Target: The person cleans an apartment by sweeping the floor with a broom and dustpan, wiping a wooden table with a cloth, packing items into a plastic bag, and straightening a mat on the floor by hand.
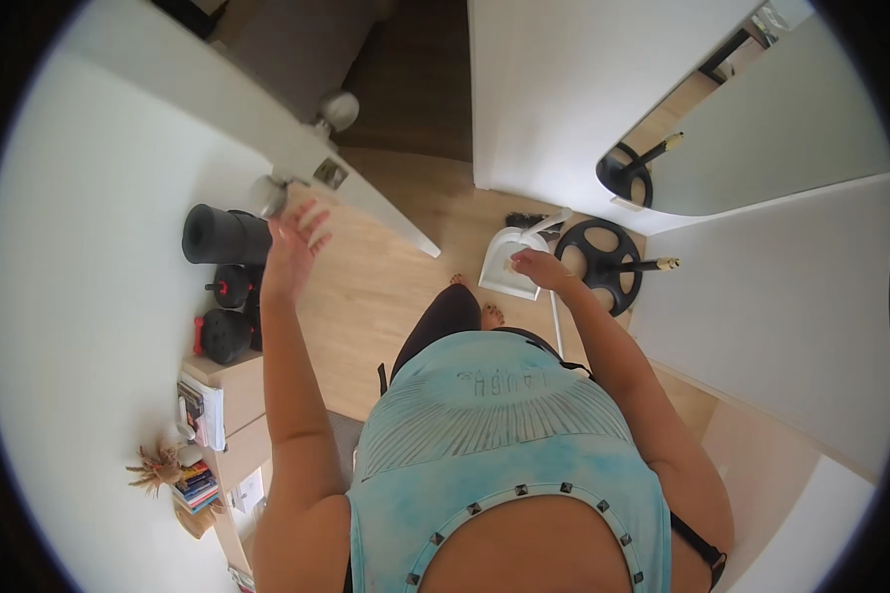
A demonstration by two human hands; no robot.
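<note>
Two hands reach out in my feed. My left hand point(295, 242), fingers loosely spread, is just beside the door knob point(266, 197); touching or not, I cannot tell. My right hand point(541, 267) is curled over the white dustpan point(499, 259), its grip unclear to me, with a black spoked plate point(602, 266) to its right.

One head-worn camera is looking steeply down and forward; it is seeing the sleeveless turquoise fabric top point(494, 420) from near; it is facing the light-brown wood-patterned floor point(366, 321) farther below.
</note>
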